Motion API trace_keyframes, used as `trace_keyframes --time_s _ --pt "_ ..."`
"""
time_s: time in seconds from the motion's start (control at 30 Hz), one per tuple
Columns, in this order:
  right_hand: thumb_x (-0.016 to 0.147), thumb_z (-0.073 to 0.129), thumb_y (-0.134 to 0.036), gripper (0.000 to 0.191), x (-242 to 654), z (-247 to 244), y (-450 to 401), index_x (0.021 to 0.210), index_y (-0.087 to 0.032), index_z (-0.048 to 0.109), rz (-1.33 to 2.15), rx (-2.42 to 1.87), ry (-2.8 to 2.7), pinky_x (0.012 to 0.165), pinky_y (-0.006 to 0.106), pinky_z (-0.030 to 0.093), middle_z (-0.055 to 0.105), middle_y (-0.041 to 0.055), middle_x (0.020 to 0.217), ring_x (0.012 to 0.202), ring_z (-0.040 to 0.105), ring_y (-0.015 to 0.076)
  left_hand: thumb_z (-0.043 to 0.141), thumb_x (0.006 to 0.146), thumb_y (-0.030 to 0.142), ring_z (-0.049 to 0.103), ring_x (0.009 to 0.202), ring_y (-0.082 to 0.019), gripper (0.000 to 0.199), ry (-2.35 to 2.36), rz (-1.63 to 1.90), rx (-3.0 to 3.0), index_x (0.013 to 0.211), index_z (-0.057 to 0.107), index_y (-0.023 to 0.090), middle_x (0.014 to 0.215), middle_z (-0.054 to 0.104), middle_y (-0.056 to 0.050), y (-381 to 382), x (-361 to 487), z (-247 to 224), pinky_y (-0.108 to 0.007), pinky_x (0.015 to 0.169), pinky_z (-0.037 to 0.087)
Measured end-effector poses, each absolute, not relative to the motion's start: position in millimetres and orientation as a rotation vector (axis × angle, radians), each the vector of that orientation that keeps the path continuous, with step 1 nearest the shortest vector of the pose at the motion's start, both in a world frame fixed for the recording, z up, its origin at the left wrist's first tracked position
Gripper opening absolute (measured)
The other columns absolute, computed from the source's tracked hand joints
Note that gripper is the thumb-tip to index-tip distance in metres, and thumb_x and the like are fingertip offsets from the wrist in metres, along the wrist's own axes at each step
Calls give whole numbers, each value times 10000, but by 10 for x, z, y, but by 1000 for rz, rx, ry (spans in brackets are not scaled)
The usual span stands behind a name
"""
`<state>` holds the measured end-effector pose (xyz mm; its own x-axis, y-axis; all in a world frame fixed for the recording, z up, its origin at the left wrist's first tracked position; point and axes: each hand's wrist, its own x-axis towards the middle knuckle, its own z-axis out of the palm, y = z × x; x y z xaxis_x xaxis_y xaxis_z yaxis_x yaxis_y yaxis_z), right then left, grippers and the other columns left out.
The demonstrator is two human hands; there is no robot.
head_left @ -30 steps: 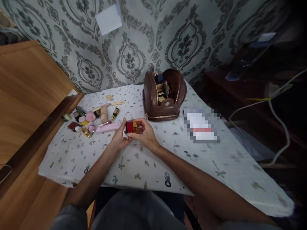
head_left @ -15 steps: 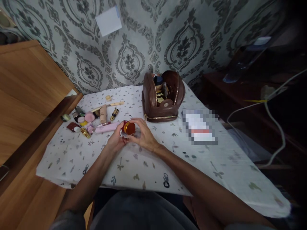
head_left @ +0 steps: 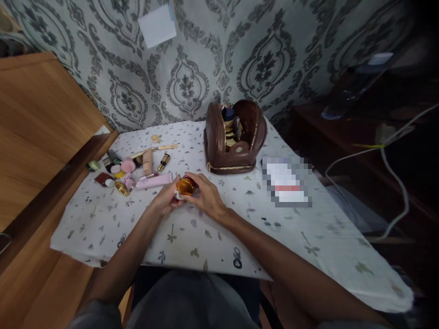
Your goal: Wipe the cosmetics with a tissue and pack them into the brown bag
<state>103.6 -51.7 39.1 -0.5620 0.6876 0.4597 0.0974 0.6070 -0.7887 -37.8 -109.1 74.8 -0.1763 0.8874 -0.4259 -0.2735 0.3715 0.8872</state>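
Both hands meet over the front middle of the table, around a small round jar point(head_left: 186, 186) that shines amber-gold with a dark red edge. My right hand point(head_left: 206, 197) grips the jar from the right, fingers over its far side and thumb at the front. From the left, my left hand point(head_left: 166, 197) is closed on a crumpled white tissue point(head_left: 178, 193) pressed against the jar. The fingers partly hide both things. A pink tube point(head_left: 154, 181) lies just left of my left hand. Beyond the hands stands an unzipped brown cosmetic bag point(head_left: 231, 155) with several items inside.
Several cosmetics lie at the left: a beige tube point(head_left: 147, 161), a black-and-gold lipstick point(head_left: 163, 162), a pink round case point(head_left: 128, 165), a gold tube point(head_left: 121, 188) and a brush point(head_left: 166, 147). A blurred-out flat object point(head_left: 286, 183) lies right. A wooden panel point(head_left: 41, 123) borders the left side.
The jar has turned in my hands, showing a more open, shiny amber face where a darker red-orange round end was. My hands stay in about the same place.
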Motion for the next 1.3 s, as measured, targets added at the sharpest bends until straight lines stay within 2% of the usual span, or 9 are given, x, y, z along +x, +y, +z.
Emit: trace_keyframes --time_s 0.13,0.27,0.4,0.57,0.73,0.83,0.93,1.1,1.3 --pt "741 796 -348 641 1032 390 -520 1308 -181 549 845 -760 -2184 938 406 501 636 114 1142 1060 616 267 595 815 681 484 413 -89 529 1709 1194 830 924 555 164 580 559 36 -1124 -439 787 -198 400 332" --pt "736 785 -296 620 1014 403 -519 1292 -180 538 933 -806 -2254 953 412 483 631 117 1194 1094 610 262 442 937 604 608 703 -155 446 1932 1075 1377 962 568 178 779 628 -15 -1190 -471 878 -275 684 491" --pt "772 718 -224 504 1004 443 -561 1245 -160 560 996 -817 -2261 941 388 478 637 124 1191 1087 612 245 315 1016 459 607 1099 -222 420 1974 907 1790 1200 545 160 1158 656 -110 -1278 -337 942 -372 983 459" --pt "741 647 -146 338 999 470 -586 1078 -121 637 1067 -941 -2202 837 321 490 700 131 1057 949 650 240 372 1013 278 424 1376 -274 368 1953 639 2358 1339 503 170 1412 541 -156 -1363 -151 861 -490 1126 356" --pt "655 652 -218 349 1000 474 -518 997 -146 657 1226 -970 -1953 726 292 482 696 25 837 754 619 191 363 1020 291 390 1419 -282 429 2016 642 2380 1414 437 140 1483 483 -174 -1349 -219 801 -503 1154 345" --pt "623 697 -335 408 994 467 -498 991 -166 647 1313 -963 -1798 727 284 477 683 2 844 774 609 183 321 1030 340 404 1419 -264 503 2078 730 2174 1494 317 147 1502 458 -181 -1358 -268 770 -492 1162 356" --pt "596 707 -327 424 980 440 -505 986 -176 635 1290 -983 -1752 739 285 465 682 1 860 782 602 181 311 1030 356 340 1460 -266 530 2084 766 2113 1525 264 171 1553 385 -179 -1411 -242 697 -499 1173 344" --pt "665 581 -190 318 967 374 -531 977 -173 640 1202 -887 -1818 665 259 425 625 -26 749 665 527 142 331 1023 331 242 1502 -260 488 1992 842 2257 1485 373 178 1577 359 -160 -1441 -167 615 -516 1206 276" --pt "622 778 -249 375 991 416 -519 979 -177 690 1196 -747 -1781 769 286 477 577 -2 864 814 552 166 421 978 478 409 1422 -262 535 1853 1185 1689 1410 492 169 1497 494 -137 -1190 -264 795 -497 1216 249"
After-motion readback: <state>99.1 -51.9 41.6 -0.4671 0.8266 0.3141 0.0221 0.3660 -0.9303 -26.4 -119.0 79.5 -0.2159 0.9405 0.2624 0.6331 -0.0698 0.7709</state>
